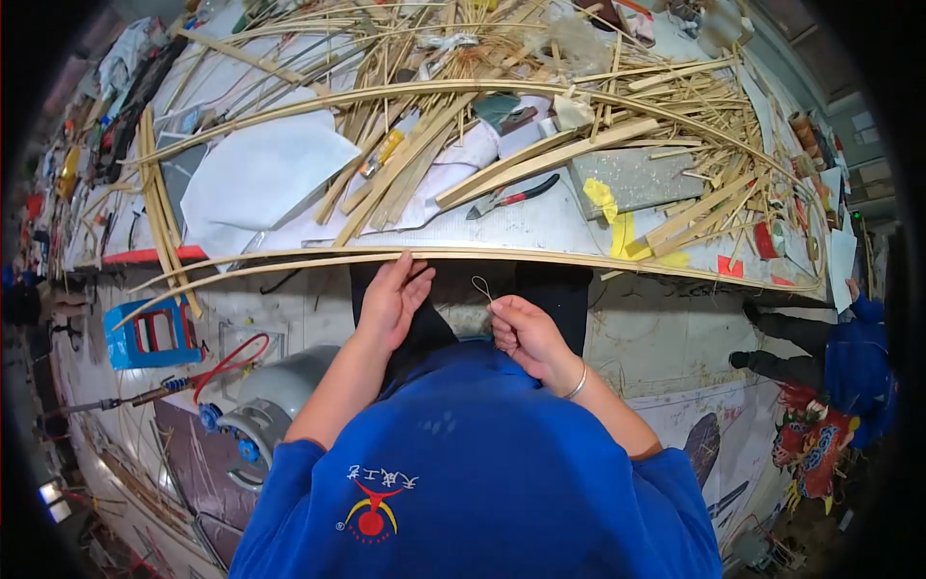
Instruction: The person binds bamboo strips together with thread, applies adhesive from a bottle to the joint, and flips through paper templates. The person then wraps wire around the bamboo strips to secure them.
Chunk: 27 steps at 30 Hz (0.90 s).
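Long, thin bamboo strips run along the front edge of the table, bowing slightly. My left hand is at their lower side, fingertips against the strips, with its fingers loosely bent and apart. Lower and to the right, my right hand pinches a small loop of thin wire or cord between thumb and forefinger. The loop stands up from the fingertips, a little below the strips and apart from them. Whatever lies inside the curled right fingers is hidden.
Red-handled pliers, a grey stone slab, a white sheet and heaped bamboo pieces cover the table. A gas cylinder and blue metal frame stand at lower left. Another person in blue is at far right.
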Each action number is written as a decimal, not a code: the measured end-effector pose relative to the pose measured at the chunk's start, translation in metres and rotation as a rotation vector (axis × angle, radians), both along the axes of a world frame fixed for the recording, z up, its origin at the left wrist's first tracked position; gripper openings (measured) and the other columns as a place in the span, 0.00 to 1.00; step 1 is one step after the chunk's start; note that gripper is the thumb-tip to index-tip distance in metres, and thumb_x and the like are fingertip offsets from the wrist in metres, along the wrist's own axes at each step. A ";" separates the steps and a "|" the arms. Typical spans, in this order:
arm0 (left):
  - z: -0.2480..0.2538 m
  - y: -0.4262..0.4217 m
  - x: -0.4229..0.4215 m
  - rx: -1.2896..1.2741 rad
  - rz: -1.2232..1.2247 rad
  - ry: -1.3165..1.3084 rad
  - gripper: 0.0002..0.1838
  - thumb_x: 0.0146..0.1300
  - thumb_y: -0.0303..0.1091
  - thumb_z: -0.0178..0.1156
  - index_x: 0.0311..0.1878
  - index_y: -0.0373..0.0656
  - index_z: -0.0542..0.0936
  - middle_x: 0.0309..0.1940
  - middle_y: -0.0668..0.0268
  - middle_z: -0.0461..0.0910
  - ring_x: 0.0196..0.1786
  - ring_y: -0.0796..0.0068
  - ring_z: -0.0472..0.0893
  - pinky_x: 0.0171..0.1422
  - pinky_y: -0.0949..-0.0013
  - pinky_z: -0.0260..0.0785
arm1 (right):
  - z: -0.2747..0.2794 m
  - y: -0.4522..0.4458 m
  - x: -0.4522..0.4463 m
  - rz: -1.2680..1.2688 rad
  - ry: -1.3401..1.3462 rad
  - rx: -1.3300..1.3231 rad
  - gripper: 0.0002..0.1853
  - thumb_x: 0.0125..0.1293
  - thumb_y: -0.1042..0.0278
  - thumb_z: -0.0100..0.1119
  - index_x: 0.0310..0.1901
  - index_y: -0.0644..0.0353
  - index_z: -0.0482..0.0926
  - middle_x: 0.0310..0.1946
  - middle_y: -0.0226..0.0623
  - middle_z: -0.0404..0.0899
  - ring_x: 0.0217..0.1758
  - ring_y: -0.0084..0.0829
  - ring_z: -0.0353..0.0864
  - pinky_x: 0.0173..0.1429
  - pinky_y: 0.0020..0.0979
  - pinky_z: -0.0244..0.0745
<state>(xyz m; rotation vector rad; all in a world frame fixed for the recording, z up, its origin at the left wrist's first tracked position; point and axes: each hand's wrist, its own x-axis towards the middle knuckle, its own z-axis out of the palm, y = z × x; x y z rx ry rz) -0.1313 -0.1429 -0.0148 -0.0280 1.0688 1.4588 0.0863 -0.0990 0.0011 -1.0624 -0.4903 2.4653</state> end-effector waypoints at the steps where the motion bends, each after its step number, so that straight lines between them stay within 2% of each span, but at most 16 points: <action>1: 0.001 -0.002 0.000 0.009 -0.033 0.022 0.13 0.67 0.39 0.53 0.45 0.39 0.73 0.42 0.62 0.77 0.46 0.71 0.78 0.48 0.73 0.72 | -0.003 -0.001 0.002 -0.013 0.009 0.002 0.04 0.67 0.70 0.52 0.37 0.60 0.72 0.20 0.25 0.64 0.19 0.16 0.57 0.23 0.18 0.55; 6: 0.009 -0.001 -0.005 0.059 -0.090 0.062 0.14 0.66 0.40 0.55 0.45 0.39 0.71 0.41 0.63 0.77 0.44 0.75 0.78 0.47 0.76 0.71 | -0.005 0.000 -0.003 -0.083 0.042 -0.067 0.04 0.67 0.70 0.52 0.37 0.61 0.72 0.19 0.25 0.63 0.19 0.16 0.57 0.23 0.18 0.54; 9: 0.010 0.000 -0.004 -0.010 -0.253 0.164 0.13 0.64 0.38 0.58 0.43 0.39 0.73 0.41 0.63 0.78 0.43 0.76 0.78 0.47 0.75 0.71 | -0.004 0.003 -0.008 -0.121 0.063 -0.099 0.04 0.67 0.70 0.52 0.37 0.60 0.72 0.19 0.24 0.63 0.19 0.16 0.57 0.22 0.18 0.54; 12: 0.022 -0.001 0.007 0.177 -0.595 0.777 0.12 0.60 0.36 0.62 0.41 0.38 0.76 0.40 0.63 0.79 0.43 0.78 0.77 0.46 0.74 0.70 | -0.003 0.004 -0.014 -0.131 0.000 -0.051 0.04 0.67 0.70 0.52 0.37 0.59 0.72 0.18 0.23 0.62 0.18 0.16 0.56 0.22 0.18 0.53; 13: 0.031 0.003 0.013 0.336 -0.505 1.102 0.13 0.54 0.33 0.66 0.40 0.39 0.77 0.37 0.62 0.79 0.40 0.73 0.78 0.44 0.71 0.70 | -0.007 0.004 -0.014 -0.108 0.008 -0.044 0.04 0.66 0.69 0.53 0.37 0.59 0.72 0.18 0.22 0.62 0.18 0.16 0.56 0.23 0.19 0.53; 14: 0.043 0.015 0.010 0.516 -0.487 1.544 0.16 0.50 0.32 0.67 0.41 0.41 0.76 0.39 0.61 0.77 0.43 0.64 0.77 0.47 0.65 0.68 | -0.005 0.002 -0.014 -0.106 0.006 -0.053 0.04 0.66 0.69 0.53 0.37 0.58 0.72 0.18 0.22 0.62 0.18 0.16 0.56 0.23 0.19 0.53; 16: 0.059 0.030 0.009 0.556 -0.492 1.909 0.19 0.45 0.32 0.68 0.42 0.43 0.76 0.43 0.62 0.75 0.49 0.58 0.73 0.53 0.61 0.63 | 0.001 0.002 -0.018 -0.083 0.009 -0.061 0.04 0.65 0.68 0.53 0.37 0.58 0.72 0.18 0.21 0.62 0.17 0.16 0.56 0.23 0.19 0.52; 17: 0.057 0.033 0.008 0.467 -0.561 1.961 0.21 0.43 0.32 0.69 0.43 0.43 0.75 0.46 0.63 0.73 0.52 0.57 0.70 0.56 0.59 0.61 | 0.000 0.000 -0.018 -0.077 0.013 -0.061 0.03 0.65 0.68 0.54 0.37 0.56 0.72 0.18 0.21 0.63 0.17 0.16 0.56 0.23 0.19 0.52; 20: 0.042 0.044 -0.001 0.469 -0.581 2.080 0.18 0.44 0.32 0.68 0.41 0.44 0.76 0.43 0.64 0.74 0.50 0.59 0.70 0.53 0.59 0.61 | 0.002 -0.001 -0.014 -0.112 0.028 -0.069 0.03 0.65 0.68 0.53 0.37 0.56 0.72 0.18 0.22 0.63 0.18 0.16 0.57 0.24 0.19 0.52; 23: 0.044 0.048 -0.003 0.547 -0.625 2.072 0.14 0.45 0.30 0.67 0.37 0.43 0.76 0.40 0.65 0.75 0.46 0.59 0.72 0.49 0.59 0.63 | -0.006 -0.003 -0.008 -0.151 0.065 -0.067 0.04 0.66 0.67 0.54 0.37 0.55 0.72 0.20 0.23 0.67 0.20 0.16 0.60 0.25 0.19 0.55; 26: 0.046 0.054 -0.007 0.587 -0.680 2.018 0.11 0.48 0.31 0.64 0.35 0.42 0.74 0.35 0.63 0.75 0.40 0.59 0.75 0.43 0.60 0.65 | -0.004 -0.001 -0.011 -0.183 -0.014 -0.104 0.04 0.66 0.66 0.53 0.37 0.56 0.72 0.22 0.25 0.70 0.22 0.17 0.63 0.27 0.19 0.58; 27: 0.047 0.055 -0.008 0.595 -0.710 1.986 0.10 0.50 0.32 0.63 0.34 0.43 0.73 0.33 0.63 0.75 0.38 0.59 0.76 0.40 0.60 0.66 | -0.010 0.001 -0.011 -0.178 0.013 -0.086 0.04 0.67 0.67 0.52 0.39 0.56 0.71 0.26 0.27 0.74 0.24 0.18 0.67 0.28 0.19 0.63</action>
